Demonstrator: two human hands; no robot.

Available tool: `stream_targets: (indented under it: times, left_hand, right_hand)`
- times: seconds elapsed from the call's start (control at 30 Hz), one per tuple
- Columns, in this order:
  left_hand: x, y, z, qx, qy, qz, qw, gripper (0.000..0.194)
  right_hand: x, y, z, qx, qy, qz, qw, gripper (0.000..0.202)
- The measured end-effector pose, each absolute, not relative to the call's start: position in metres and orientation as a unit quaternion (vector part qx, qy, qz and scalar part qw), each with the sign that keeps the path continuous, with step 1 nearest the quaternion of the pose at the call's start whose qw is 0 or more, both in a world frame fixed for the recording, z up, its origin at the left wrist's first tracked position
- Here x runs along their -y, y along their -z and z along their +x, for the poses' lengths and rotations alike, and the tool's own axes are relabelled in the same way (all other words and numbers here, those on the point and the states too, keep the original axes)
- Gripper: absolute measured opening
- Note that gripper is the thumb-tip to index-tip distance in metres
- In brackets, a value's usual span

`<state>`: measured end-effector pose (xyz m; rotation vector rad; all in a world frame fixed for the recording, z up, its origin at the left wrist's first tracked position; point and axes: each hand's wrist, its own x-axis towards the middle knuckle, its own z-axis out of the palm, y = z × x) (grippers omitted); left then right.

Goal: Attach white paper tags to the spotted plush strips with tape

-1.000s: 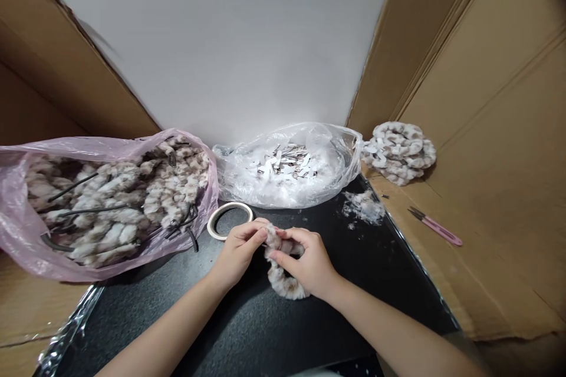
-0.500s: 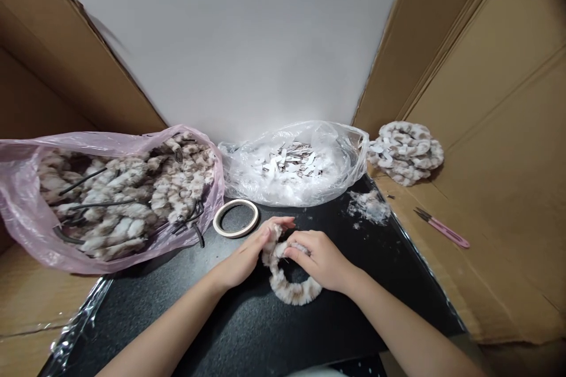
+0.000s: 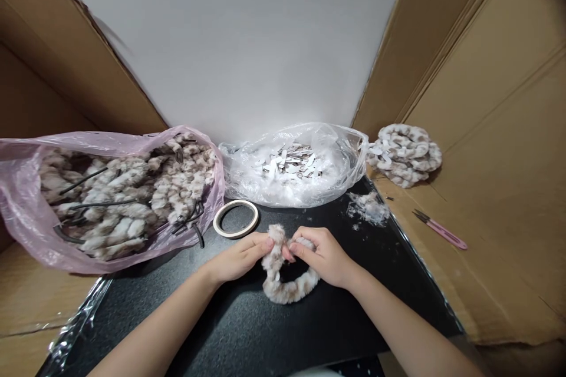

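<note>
A fluffy, cream-and-brown fur ring (image 3: 289, 291) is held between both hands just over the black table (image 3: 212, 330). My left hand (image 3: 245, 254) pinches its upper left part, where a tuft of fur sticks up above the thumb. On the upper right part, my right hand (image 3: 321, 254) has its thumb and fingers closed round the fur. The ring's lower curve hangs free and its middle is open. The fingertips of the left hand behind the ring are partly hidden.
A pink bag (image 3: 218, 174) of fur pieces and dark cords lies left, near a tape roll (image 3: 236, 234). A clear bag (image 3: 247, 188) holds white scraps. Fluff (image 3: 369, 209) lies right of it; fur rings (image 3: 404, 156) and pink-handled snips (image 3: 446, 233) rest on cardboard (image 3: 490, 283).
My left hand has gone from lying spread against the fur to pinching it, moving slightly down and left. The fur ring has turned a little and its opening looks wider.
</note>
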<state>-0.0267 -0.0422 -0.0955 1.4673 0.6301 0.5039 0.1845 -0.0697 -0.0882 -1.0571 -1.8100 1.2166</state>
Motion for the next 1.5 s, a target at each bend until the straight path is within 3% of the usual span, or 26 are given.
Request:
stream_targets:
  times: [0.23,0.4,0.77,0.87,1.03,1.5]
  left_hand:
    - [0.040,0.094,-0.023,-0.296,-0.221,0.620,0.693,0.040]
    - [0.042,0.094,-0.017,-0.339,-0.260,0.610,0.668,0.038]
    - [0.048,0.102,-0.007,-0.382,-0.297,0.565,0.668,0.028]
    - [0.047,0.105,-0.006,-0.375,-0.298,0.567,0.670,0.027]
    - [0.047,0.108,-0.006,-0.359,-0.283,0.525,0.718,0.023]
    - [0.052,0.109,-0.001,-0.339,-0.332,0.429,0.769,0.037]
  right_hand:
    - [0.068,0.088,0.187,0.727,-0.431,-0.407,0.348,0.007]
    - [0.067,0.088,0.187,0.700,-0.425,-0.424,0.387,0.021]
    - [0.068,0.094,0.181,0.730,-0.331,-0.426,0.420,0.013]
    - [0.069,0.095,0.177,0.722,-0.331,-0.433,0.426,0.003]
    - [0.065,0.100,0.176,0.683,-0.353,-0.448,0.456,0.014]
    - [0.064,0.105,0.176,0.658,-0.341,-0.489,0.460,0.012]
